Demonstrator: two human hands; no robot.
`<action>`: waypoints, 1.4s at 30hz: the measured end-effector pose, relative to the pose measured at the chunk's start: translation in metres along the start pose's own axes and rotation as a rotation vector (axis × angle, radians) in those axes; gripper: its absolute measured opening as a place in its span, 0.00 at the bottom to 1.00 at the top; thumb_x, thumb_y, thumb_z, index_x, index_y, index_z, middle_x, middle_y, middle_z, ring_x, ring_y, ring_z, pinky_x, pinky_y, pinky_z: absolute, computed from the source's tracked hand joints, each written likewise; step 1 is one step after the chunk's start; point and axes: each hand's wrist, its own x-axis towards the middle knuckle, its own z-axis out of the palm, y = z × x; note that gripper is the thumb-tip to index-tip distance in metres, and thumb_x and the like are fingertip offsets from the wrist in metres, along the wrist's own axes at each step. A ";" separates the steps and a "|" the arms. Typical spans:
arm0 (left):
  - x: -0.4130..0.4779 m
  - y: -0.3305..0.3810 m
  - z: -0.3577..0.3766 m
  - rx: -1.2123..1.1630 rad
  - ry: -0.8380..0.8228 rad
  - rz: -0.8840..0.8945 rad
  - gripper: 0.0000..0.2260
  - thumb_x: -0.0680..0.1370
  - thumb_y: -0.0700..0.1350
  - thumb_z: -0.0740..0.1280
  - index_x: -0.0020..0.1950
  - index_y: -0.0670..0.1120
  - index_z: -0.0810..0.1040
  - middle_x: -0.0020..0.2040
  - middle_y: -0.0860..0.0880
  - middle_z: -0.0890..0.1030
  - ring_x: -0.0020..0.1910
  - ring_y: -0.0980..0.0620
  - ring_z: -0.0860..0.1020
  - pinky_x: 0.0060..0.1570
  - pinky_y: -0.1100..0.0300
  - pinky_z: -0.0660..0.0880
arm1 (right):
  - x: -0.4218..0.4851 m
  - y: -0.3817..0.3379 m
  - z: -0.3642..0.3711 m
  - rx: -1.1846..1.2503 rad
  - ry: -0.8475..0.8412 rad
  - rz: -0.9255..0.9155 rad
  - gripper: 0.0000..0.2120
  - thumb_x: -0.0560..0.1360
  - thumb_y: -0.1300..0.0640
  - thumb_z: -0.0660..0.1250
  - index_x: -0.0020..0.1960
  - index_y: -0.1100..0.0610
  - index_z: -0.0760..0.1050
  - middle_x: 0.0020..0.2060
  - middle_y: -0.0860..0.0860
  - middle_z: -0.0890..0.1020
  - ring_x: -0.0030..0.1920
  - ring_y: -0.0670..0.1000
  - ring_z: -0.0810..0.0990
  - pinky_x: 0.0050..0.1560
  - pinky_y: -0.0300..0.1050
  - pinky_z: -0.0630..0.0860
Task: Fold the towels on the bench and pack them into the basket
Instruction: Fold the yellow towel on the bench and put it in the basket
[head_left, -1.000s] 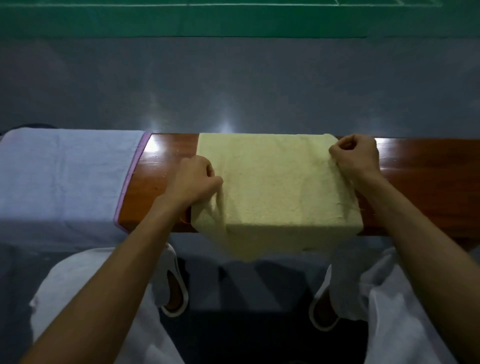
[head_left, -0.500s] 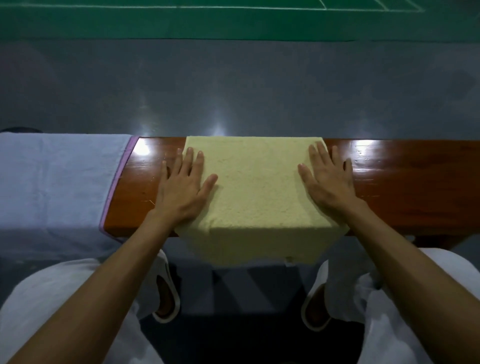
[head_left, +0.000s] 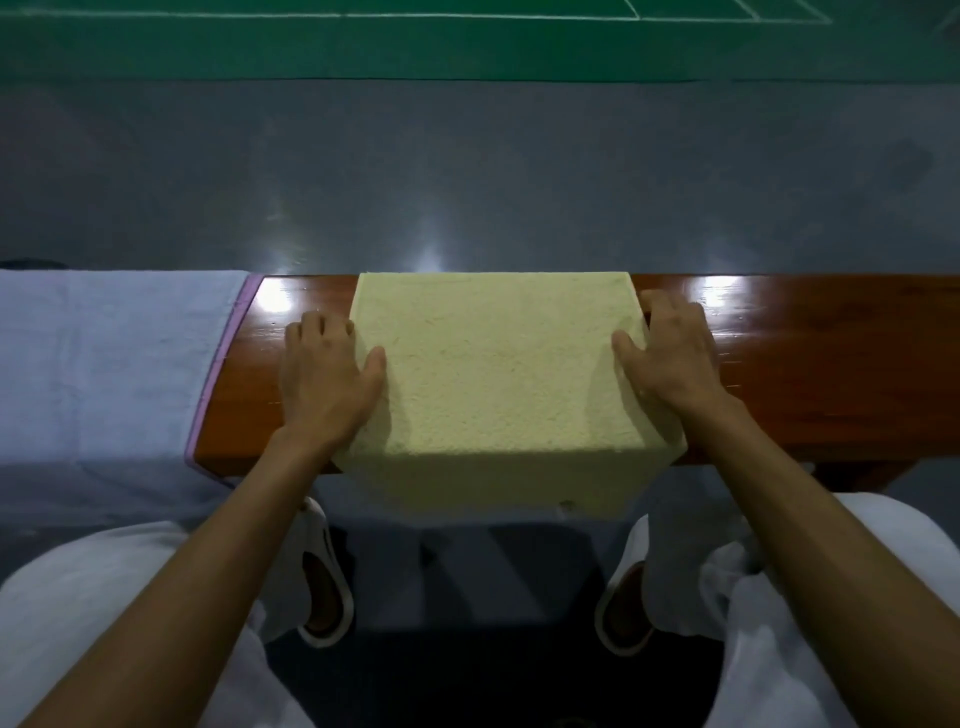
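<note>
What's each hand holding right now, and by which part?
Yellow towel, by its side edges: left hand at the left edge, right hand at the right, thumbs on top, fingers curled alongside. Whether either grip closes underneath can't be told.

Your yellow towel (head_left: 498, 374) lies folded into a thick rectangle across the glossy brown surface (head_left: 805, 364), and its near part hangs over the front edge toward you. Your left hand (head_left: 332, 374) and right hand (head_left: 675, 358) grip its side edges, thumbs on top. To its left, apart from it, a pale lavender towel (head_left: 104, 364) with a pink border lies spread flat and drapes over the same surface.
</note>
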 end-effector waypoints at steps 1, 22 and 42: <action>-0.001 0.002 -0.002 -0.034 0.017 -0.048 0.18 0.80 0.55 0.67 0.61 0.43 0.75 0.60 0.43 0.75 0.57 0.44 0.73 0.56 0.50 0.74 | -0.001 -0.001 -0.002 0.000 0.016 0.020 0.20 0.78 0.45 0.68 0.64 0.55 0.72 0.59 0.54 0.76 0.57 0.54 0.72 0.57 0.54 0.75; 0.011 -0.004 -0.028 -0.653 -0.181 -0.356 0.10 0.83 0.49 0.68 0.61 0.50 0.72 0.50 0.53 0.76 0.51 0.49 0.78 0.45 0.56 0.77 | -0.001 -0.009 -0.028 0.708 -0.139 0.348 0.11 0.80 0.58 0.68 0.60 0.57 0.72 0.50 0.49 0.77 0.51 0.51 0.78 0.40 0.43 0.73; 0.019 -0.033 -0.041 -0.522 -0.302 -0.116 0.12 0.79 0.44 0.73 0.62 0.47 0.84 0.55 0.50 0.86 0.53 0.53 0.83 0.57 0.46 0.82 | -0.013 0.012 -0.042 0.587 -0.136 0.047 0.20 0.71 0.61 0.79 0.62 0.59 0.82 0.55 0.50 0.83 0.55 0.46 0.82 0.51 0.40 0.80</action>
